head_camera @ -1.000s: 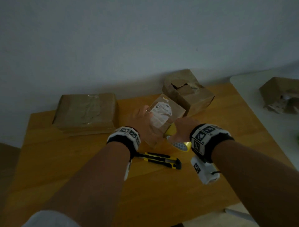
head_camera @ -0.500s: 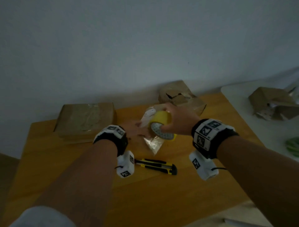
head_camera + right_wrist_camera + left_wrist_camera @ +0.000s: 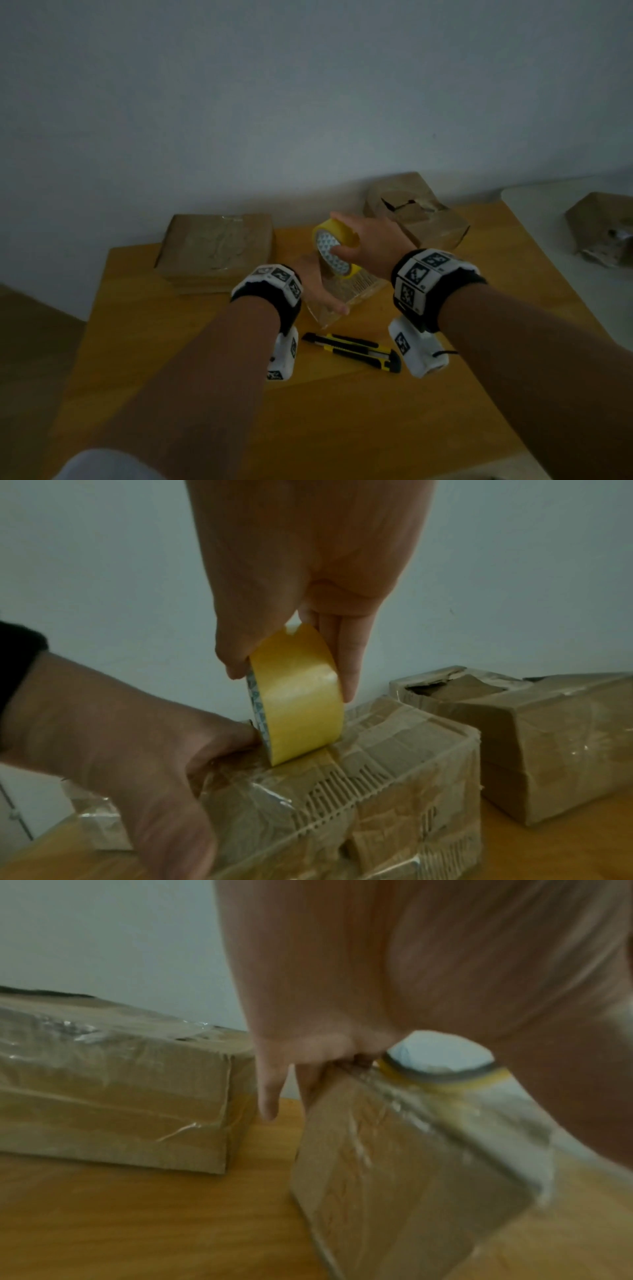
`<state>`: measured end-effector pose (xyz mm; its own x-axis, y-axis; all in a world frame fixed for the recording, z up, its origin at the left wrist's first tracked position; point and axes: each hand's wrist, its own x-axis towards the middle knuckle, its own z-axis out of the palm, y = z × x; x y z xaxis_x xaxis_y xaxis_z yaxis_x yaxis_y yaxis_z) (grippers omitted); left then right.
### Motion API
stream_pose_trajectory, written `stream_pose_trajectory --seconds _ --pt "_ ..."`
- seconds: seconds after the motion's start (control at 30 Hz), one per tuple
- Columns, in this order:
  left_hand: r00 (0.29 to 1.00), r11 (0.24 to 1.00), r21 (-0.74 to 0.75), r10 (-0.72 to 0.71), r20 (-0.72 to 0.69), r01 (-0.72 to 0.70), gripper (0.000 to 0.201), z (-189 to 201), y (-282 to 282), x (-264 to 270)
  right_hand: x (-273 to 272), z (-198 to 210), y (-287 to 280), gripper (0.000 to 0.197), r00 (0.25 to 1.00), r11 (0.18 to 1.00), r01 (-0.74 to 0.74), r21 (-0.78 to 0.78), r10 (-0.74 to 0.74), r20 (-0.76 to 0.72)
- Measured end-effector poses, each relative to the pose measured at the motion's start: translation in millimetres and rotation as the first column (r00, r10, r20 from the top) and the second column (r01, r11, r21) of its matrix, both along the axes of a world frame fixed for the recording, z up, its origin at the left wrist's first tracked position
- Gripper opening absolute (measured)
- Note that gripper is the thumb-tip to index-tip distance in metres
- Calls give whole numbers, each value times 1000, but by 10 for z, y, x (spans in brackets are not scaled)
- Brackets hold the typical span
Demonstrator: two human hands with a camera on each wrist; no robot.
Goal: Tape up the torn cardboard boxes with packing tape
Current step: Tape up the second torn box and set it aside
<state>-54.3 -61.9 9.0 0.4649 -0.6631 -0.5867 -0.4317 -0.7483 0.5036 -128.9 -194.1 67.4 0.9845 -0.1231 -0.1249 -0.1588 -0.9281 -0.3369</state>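
A small cardboard box (image 3: 358,291) wrapped in clear tape stands mid-table. My left hand (image 3: 322,287) grips its left end, thumb on the top face (image 3: 394,750) beside the roll. My right hand (image 3: 337,236) holds a yellow packing tape roll (image 3: 334,250) upright between thumb and fingers. The roll's edge (image 3: 298,696) touches the top of the box. In the left wrist view the box (image 3: 394,1177) fills the lower right, with the roll (image 3: 441,1074) behind it, blurred.
A torn cardboard box (image 3: 414,216) stands at the back right, close behind the small one. A flat taped box (image 3: 215,250) lies back left. A yellow utility knife (image 3: 352,351) lies in front of the hands. Another torn box (image 3: 603,229) sits on the white table to the right.
My right hand lifted the tape roll from below the tilted box up onto its top face. The left hand turned the box and set it down flatter on the table.
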Motion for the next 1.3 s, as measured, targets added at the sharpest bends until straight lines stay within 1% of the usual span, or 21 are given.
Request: stream_pose_trajectory --seconds 0.07,0.1,0.2,0.27,0.3,0.33,0.4,0.43,0.53,0.6,0.67,0.7,0.77,0.83,0.9,0.97,1.0,1.03,1.17,1.23,1.3 --pt "991 997 80 -20 134 9 125 -55 22 -61 -23 13 16 65 1000 998 25 50 -25 0" --pt "986 996 85 0 168 -14 123 -63 31 -82 -35 18 25 66 999 997 35 67 -34 -8" --pt "980 997 70 23 196 -38 110 -98 17 -107 -17 65 23 68 997 996 60 70 -56 -59" --pt "980 997 64 19 199 -32 105 -116 -10 -91 -6 135 2 67 993 998 58 31 -55 -103" --pt "984 998 57 30 176 -41 102 -118 -31 -83 -8 168 -13 65 992 999 44 1 -44 -122" --pt "987 998 44 40 159 -48 95 -133 -49 -59 -16 199 -22 63 988 999 22 -31 -26 -149" --pt "989 998 63 17 144 -27 71 -108 -94 -37 -48 244 -35 60 976 996 -28 -79 10 -217" --pt "990 995 99 15 143 -30 67 -123 -99 -16 -60 250 -44 59 967 994 -47 -96 21 -255" --pt "986 989 139 33 162 -56 87 -179 -92 59 -47 239 -47 55 924 982 -113 -150 48 -378" --pt "991 988 132 68 114 -83 94 -223 -111 128 -33 223 -38 55 896 970 -153 -189 55 -442" --pt "991 990 79 115 70 -120 104 -153 -125 133 -45 188 -21 53 840 951 -214 -224 62 -540" --pt "988 987 52 149 47 -151 103 -135 -131 142 -71 161 -21 51 824 942 -234 -239 62 -563" --pt "983 983 14 181 22 -182 101 -148 -120 178 -136 126 -34 48 848 948 -208 -240 53 -527" --pt "974 973 -36 226 -32 -227 107 -109 -102 171 -184 114 -56 44 886 955 -178 -236 52 -460" --pt "970 965 -101 236 -58 -241 114 -65 -101 98 -183 88 -86 44 890 957 -173 -234 50 -453" --pt "975 965 -141 222 6 -219 128 -104 -103 47 -178 48 -102 46 876 955 -180 -236 47 -480" --pt "977 970 -145 207 50 -198 130 -142 -103 21 -187 19 -106 47 870 957 -177 -229 43 -491" --pt "979 974 -140 189 82 -176 128 -195 -99 9 -201 -11 -110 47 869 960 -172 -220 42 -493" --pt "981 985 -127 134 143 -116 104 -193 -84 -52 -225 -82 -110 42 879 968 -152 -198 41 -475" --pt "982 988 -119 112 150 -95 102 -192 -84 -43 -215 -81 -104 40 880 970 -149 -194 41 -473" --pt "980 994 -93 79 183 -63 107 -196 -76 -42 -209 -86 -105 38 883 973 -141 -185 39 -467"
